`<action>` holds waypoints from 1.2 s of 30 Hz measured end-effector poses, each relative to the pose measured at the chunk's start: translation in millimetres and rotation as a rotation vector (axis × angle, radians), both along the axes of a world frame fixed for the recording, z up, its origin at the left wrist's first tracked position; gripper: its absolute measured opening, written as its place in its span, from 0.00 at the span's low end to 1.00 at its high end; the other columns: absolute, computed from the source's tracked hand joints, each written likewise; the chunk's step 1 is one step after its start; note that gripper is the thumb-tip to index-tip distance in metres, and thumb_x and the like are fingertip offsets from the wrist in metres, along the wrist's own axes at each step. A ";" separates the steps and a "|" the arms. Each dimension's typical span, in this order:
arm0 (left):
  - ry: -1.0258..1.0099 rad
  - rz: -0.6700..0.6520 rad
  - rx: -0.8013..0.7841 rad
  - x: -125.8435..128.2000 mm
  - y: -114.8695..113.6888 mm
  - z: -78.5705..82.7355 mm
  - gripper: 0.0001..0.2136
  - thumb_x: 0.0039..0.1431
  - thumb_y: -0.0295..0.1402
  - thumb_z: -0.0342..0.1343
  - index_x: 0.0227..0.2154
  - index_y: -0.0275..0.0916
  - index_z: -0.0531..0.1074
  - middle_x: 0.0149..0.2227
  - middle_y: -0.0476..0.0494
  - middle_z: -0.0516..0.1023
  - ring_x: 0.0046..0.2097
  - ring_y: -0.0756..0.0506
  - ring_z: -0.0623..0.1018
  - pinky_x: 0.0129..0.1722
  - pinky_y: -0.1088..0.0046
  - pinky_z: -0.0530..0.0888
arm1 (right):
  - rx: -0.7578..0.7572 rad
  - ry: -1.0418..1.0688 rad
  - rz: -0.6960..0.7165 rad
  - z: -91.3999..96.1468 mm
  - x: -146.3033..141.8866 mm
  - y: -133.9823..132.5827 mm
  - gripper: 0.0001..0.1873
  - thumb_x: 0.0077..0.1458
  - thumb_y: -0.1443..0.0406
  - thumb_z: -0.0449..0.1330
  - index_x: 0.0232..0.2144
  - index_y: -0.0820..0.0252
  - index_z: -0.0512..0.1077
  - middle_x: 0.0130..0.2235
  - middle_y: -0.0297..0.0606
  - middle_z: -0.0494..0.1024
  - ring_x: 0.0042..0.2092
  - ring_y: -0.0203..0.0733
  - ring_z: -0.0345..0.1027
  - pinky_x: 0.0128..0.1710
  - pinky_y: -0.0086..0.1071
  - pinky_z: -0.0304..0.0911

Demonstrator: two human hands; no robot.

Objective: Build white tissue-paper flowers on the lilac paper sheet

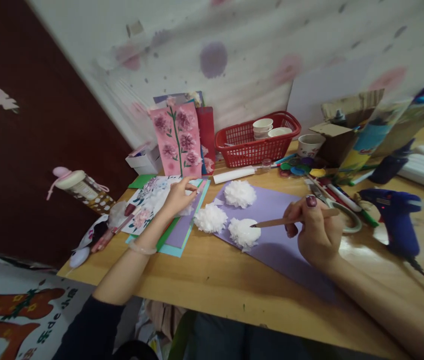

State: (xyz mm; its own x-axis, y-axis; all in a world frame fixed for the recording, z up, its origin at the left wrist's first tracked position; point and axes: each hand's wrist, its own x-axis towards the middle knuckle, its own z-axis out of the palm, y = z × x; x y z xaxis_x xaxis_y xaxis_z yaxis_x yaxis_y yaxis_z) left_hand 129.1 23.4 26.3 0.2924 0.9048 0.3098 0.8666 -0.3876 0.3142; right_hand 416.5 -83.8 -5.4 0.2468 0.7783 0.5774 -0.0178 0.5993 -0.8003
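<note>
My right hand (319,232) grips a slim brown pencil (279,221), its dark tip touching a white ruffled paper flower (245,234). A second white flower (210,218) lies left of it, and a third flower (240,194) is just behind. A purple sheet (275,205) lies partly under them. My left hand (180,196) hovers over or rests on a stack of coloured sheets (176,235); I cannot tell which. Its fingers are slightly bent and apart, and I make out nothing held in them. White translucent material shows beneath that hand.
A blue glue gun (399,215) with a cord stands at the right, near scissors (347,215) and pens. Behind are a red basket (255,147) with white bowls, a paper cup (310,145) and a pink flower picture (179,140). A bottle (84,187) is at the left.
</note>
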 end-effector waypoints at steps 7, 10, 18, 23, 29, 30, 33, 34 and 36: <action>-0.261 -0.179 -0.046 31.2 -55.6 12.3 0.20 0.58 0.31 0.58 0.54 0.41 0.66 0.38 0.46 0.85 0.47 0.42 0.82 0.54 0.59 0.70 | 0.002 -0.018 0.003 -1.8 -2.5 -1.6 0.26 0.67 0.52 0.49 0.21 0.57 0.67 0.14 0.29 0.65 0.15 0.32 0.58 0.14 0.28 0.52; -0.160 -0.352 0.019 47.8 -77.9 9.2 0.19 0.61 0.27 0.55 0.55 0.42 0.64 0.39 0.47 0.85 0.48 0.43 0.82 0.61 0.53 0.60 | 0.013 -0.012 -0.018 1.5 -4.1 -4.5 0.26 0.67 0.52 0.49 0.21 0.57 0.67 0.15 0.29 0.64 0.16 0.32 0.58 0.15 0.28 0.53; 0.070 -0.542 0.183 65.7 -89.6 -8.5 0.21 0.66 0.25 0.51 0.59 0.42 0.59 0.39 0.47 0.85 0.44 0.45 0.82 0.63 0.52 0.54 | 0.004 -0.078 -0.004 -5.9 -6.4 -8.1 0.25 0.68 0.52 0.47 0.22 0.57 0.66 0.17 0.30 0.66 0.18 0.32 0.59 0.17 0.28 0.55; 0.117 -0.576 0.258 69.3 -88.7 -12.4 0.18 0.68 0.26 0.49 0.59 0.39 0.59 0.40 0.46 0.84 0.44 0.45 0.82 0.63 0.50 0.54 | -0.067 -0.209 0.024 -10.9 -6.8 -5.0 0.26 0.67 0.51 0.46 0.23 0.57 0.66 0.17 0.29 0.66 0.18 0.32 0.59 0.18 0.28 0.55; 0.166 -0.569 0.239 67.7 -88.7 -12.4 0.18 0.69 0.27 0.47 0.60 0.40 0.59 0.42 0.45 0.84 0.44 0.46 0.82 0.64 0.47 0.52 | -0.102 -0.179 0.009 -6.1 -9.3 -3.1 0.27 0.67 0.50 0.46 0.22 0.57 0.65 0.15 0.29 0.65 0.16 0.32 0.59 0.17 0.27 0.55; 0.163 -0.567 0.249 67.0 -88.5 -12.6 0.18 0.69 0.27 0.47 0.60 0.40 0.59 0.42 0.45 0.84 0.44 0.46 0.82 0.64 0.47 0.52 | -0.108 -0.145 0.001 -6.0 -9.4 -2.8 0.26 0.67 0.50 0.46 0.22 0.57 0.65 0.15 0.29 0.65 0.16 0.32 0.59 0.16 0.27 0.55; 0.147 -0.584 0.287 65.6 -87.9 -14.2 0.20 0.69 0.25 0.47 0.62 0.40 0.57 0.42 0.45 0.84 0.44 0.46 0.82 0.65 0.48 0.50 | -0.118 -0.126 -0.006 -7.4 -9.2 -1.9 0.26 0.68 0.51 0.46 0.22 0.57 0.66 0.15 0.29 0.66 0.16 0.32 0.59 0.16 0.27 0.55; 0.144 -0.593 0.298 65.3 -87.6 -14.9 0.21 0.69 0.25 0.48 0.62 0.40 0.56 0.42 0.45 0.84 0.44 0.47 0.82 0.65 0.48 0.49 | -0.121 -0.153 0.003 -8.2 -9.1 -1.7 0.26 0.68 0.51 0.46 0.23 0.57 0.66 0.15 0.29 0.66 0.16 0.32 0.59 0.17 0.27 0.55; 0.137 -0.605 0.315 65.2 -86.9 -16.3 0.23 0.68 0.25 0.48 0.63 0.41 0.55 0.43 0.45 0.84 0.45 0.47 0.82 0.66 0.48 0.47 | -0.123 -0.242 0.015 -9.3 -9.3 -1.8 0.26 0.68 0.51 0.45 0.22 0.57 0.65 0.16 0.29 0.66 0.17 0.32 0.59 0.18 0.27 0.55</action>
